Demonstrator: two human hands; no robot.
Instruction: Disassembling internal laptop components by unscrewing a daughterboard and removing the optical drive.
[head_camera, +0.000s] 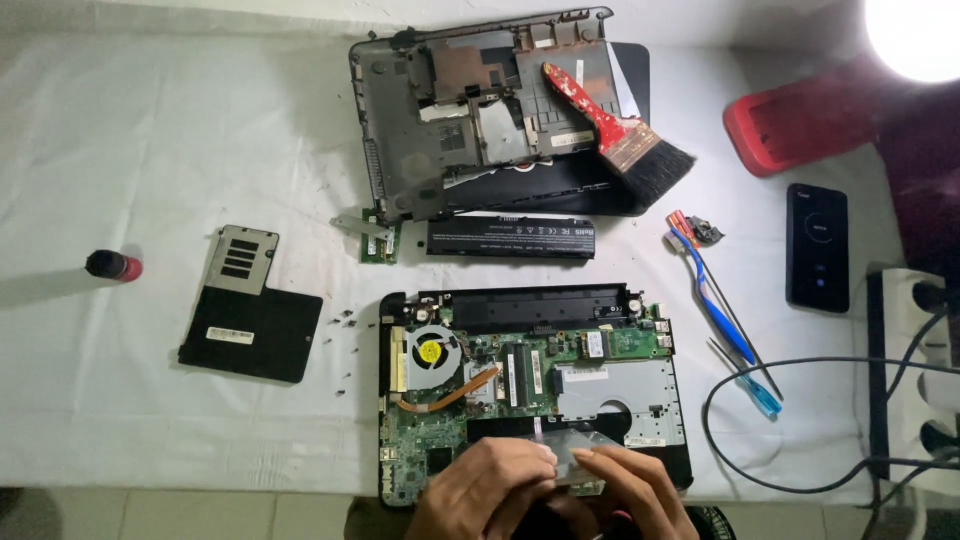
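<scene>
Opened laptop base (530, 385), motherboard exposed, sits at the near edge of the bench (150, 150) w/ both hands on it. Left hand (490, 490) and right hand (625, 485) meet over a thin silvery, foil-like sheet (580, 455) at the board's near side, fingertips pinching it from both sides; what's underneath is hidden by the hands.

Risks, as judged from here: bare fingers on a live-looking board w/ no wrist strap in view, so static could hurt chips near the fan (432, 352) and copper heat pipe (450, 395). Sheet looks flimsy; a hard pull could tear it or drag a ribbon cable w/ it.

Loose screws (345, 320) lie scattered just left of the base, near the black cover panel (240, 305); a sleeve or elbow could sweep them off the bench. Small bottle (112, 265) stands toward the left edge, well apart. Battery (510, 240) lies between the base and the stripped shell (470, 110) at the far edge, red-handled brush (615, 125) resting on it. Blue toothbrush (715, 300), screwdriver (750, 385), phone (817, 247) and a looping black cable (760, 380) crowd the right side; a snagged cable could pull tools down.
</scene>
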